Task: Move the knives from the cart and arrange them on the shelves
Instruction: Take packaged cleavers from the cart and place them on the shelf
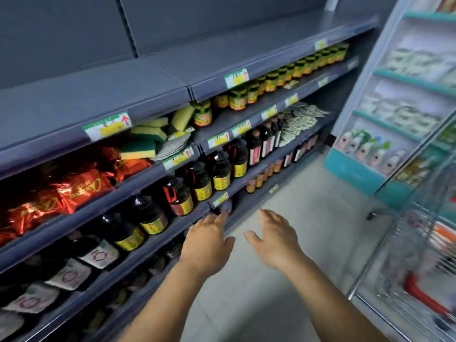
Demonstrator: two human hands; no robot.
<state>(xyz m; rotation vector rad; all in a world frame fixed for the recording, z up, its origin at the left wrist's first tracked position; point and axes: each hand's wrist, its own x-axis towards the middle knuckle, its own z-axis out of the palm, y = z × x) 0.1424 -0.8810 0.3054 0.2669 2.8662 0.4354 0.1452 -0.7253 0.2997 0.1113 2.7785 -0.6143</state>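
Note:
My left hand [208, 239] reaches toward the front edge of a lower grey shelf [232, 186], its fingers straight and its fingertips near a dark small thing [225, 206] at the shelf edge that is too blurred to name. Just to the right, over the floor, my right hand [276, 236] is held out with spread fingers and holds nothing. The wire cart [419, 255] with a red handle stands at the right, blurred; I cannot make out knives in it. A wide bare grey top shelf [222, 55] runs across the upper part of the view.
The shelves hold dark sauce bottles [197, 178], small jars [238, 97], yellow-green sponges [148, 134] and red foil packs [79, 186]. A glass-door cooler [407, 95] stands at the right. Pale floor [308, 206] lies between shelves and cart.

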